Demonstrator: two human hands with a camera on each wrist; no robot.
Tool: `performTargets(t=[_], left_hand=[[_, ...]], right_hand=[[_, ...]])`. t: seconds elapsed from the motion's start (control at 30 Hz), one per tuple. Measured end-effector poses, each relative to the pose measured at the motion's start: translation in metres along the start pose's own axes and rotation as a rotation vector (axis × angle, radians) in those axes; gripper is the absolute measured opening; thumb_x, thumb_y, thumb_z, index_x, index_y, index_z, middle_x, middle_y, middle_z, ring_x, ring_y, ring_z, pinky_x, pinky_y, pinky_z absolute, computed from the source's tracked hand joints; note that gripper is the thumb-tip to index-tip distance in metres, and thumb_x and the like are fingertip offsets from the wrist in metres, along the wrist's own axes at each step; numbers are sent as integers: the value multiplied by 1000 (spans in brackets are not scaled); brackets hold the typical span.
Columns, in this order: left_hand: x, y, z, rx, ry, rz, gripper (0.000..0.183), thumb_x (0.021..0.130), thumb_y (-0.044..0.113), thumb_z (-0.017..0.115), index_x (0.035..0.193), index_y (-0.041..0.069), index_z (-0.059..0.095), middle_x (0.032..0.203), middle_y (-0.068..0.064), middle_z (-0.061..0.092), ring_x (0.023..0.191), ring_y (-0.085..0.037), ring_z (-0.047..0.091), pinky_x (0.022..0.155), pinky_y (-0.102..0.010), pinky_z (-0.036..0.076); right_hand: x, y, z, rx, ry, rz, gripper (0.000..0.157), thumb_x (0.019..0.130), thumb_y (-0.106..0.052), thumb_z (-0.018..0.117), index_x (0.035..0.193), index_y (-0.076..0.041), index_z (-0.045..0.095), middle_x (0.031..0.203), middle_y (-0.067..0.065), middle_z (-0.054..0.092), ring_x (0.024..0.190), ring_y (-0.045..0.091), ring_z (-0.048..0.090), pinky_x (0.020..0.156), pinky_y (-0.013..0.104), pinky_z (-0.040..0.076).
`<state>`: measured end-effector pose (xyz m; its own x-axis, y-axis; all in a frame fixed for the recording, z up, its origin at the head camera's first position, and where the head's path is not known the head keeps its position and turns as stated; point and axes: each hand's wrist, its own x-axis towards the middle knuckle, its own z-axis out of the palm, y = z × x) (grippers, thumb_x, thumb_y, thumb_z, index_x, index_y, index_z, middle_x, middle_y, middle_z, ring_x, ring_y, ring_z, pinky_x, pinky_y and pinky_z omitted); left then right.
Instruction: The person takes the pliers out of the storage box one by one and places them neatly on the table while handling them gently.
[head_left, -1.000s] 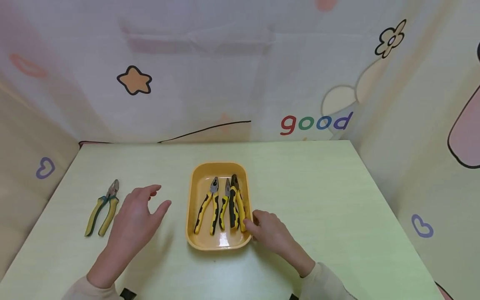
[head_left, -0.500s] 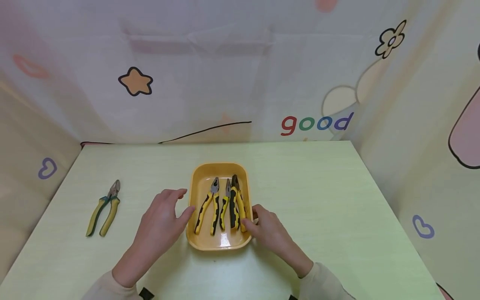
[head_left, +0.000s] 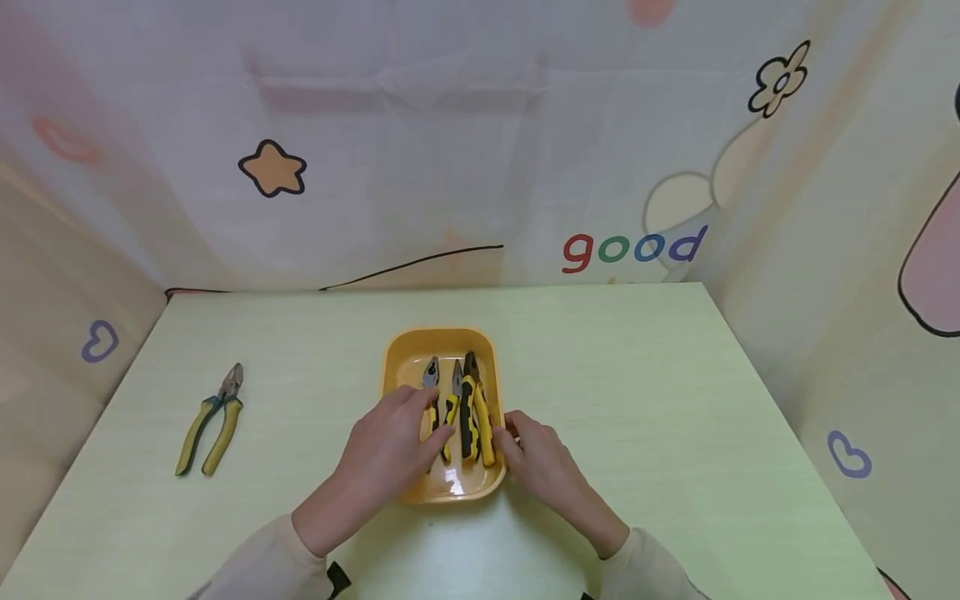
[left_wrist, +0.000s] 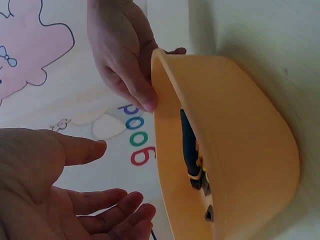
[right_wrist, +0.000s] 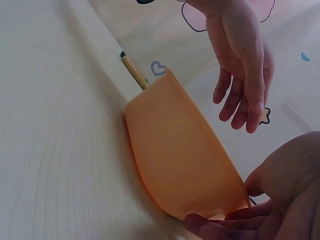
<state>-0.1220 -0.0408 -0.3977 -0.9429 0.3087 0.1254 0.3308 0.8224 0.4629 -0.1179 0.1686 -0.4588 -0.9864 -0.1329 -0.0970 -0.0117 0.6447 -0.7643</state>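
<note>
A yellow plastic tray (head_left: pixel 438 332) stands on the table, holding three pairs of yellow-and-black pliers. Combination pliers (head_left: pixel 431 372) lie at its left, partly behind my left hand (head_left: pixel 390 437); long-nose pliers (head_left: pixel 457 382) are in the middle, and dark-headed pliers (head_left: pixel 467 412) at the right. Over the tray's left side, the left hand hovers with fingers extended and holds nothing, as the left wrist view confirms with a gap to the tray wall (left_wrist: pixel 245 135). My right hand (head_left: pixel 543 454) grips the tray's right rim, thumb on the inside and fingers outside.
Another pair of pliers (head_left: pixel 231 383), with yellow-green handles, lies by itself on the left of the table (head_left: pixel 615 375). A printed curtain (head_left: pixel 420 167) encloses the table's back and sides.
My left hand has moved right, from near the lone pliers to above the tray's left part. The right hand stays at the tray's right rim, and the tray has barely moved.
</note>
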Motion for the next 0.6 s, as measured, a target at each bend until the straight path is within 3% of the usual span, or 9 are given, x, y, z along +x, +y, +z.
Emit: performTargets(t=[0.13, 0.2, 0.27, 0.37, 0.43, 0.5, 0.6], left_hand=[[8, 8, 4, -40, -81, -10, 46, 94, 29, 77, 127, -2, 67, 123, -17, 67, 100, -31, 68, 75, -46, 59], [14, 11, 5, -70, -130, -20, 45, 96, 28, 76, 127, -3, 67, 127, -18, 67, 108, -33, 67, 83, -47, 58], [19, 13, 7, -96, -190, -39, 45, 97, 27, 74, 129, -4, 66, 122, -17, 68, 103, -30, 67, 82, -44, 57], [28, 15, 10, -137, -281, -79, 45, 98, 25, 72, 131, -6, 63, 98, -11, 68, 81, -23, 63, 66, -36, 53], [33, 16, 12, -175, -327, -113, 45, 99, 22, 69, 132, -7, 61, 77, -5, 58, 61, -16, 50, 54, -28, 41], [39, 16, 16, -210, -361, -141, 44, 100, 18, 67, 133, -9, 59, 64, -1, 48, 50, -12, 40, 47, -24, 33], [46, 15, 24, -237, -402, -160, 46, 100, 13, 63, 137, -13, 54, 55, 3, 39, 44, -8, 33, 46, -22, 30]], right_hand=[[0, 1, -1, -1, 4, -19, 25, 106, -17, 54, 117, 2, 67, 100, 11, 72, 71, 13, 60, 58, 28, 51], [-1, 2, -1, 2, 3, -23, 25, 105, -17, 55, 117, 2, 67, 101, 12, 73, 71, 13, 61, 59, 27, 52], [-1, 2, -2, 14, -1, -24, 25, 105, -17, 55, 117, 2, 67, 101, 12, 74, 71, 13, 62, 58, 27, 52], [-3, 2, -2, 31, -14, -20, 26, 106, -18, 55, 118, 2, 67, 102, 13, 74, 70, 12, 62, 57, 27, 51], [-3, 1, -2, 35, -21, -20, 26, 106, -17, 55, 118, 3, 66, 102, 14, 74, 68, 12, 62, 56, 27, 51], [-4, 1, -2, 32, -26, -18, 26, 106, -18, 55, 118, 3, 66, 101, 14, 73, 67, 13, 61, 55, 28, 51], [-4, 1, -2, 26, -27, -18, 25, 106, -18, 55, 117, 3, 66, 101, 14, 74, 68, 13, 62, 56, 29, 51]])
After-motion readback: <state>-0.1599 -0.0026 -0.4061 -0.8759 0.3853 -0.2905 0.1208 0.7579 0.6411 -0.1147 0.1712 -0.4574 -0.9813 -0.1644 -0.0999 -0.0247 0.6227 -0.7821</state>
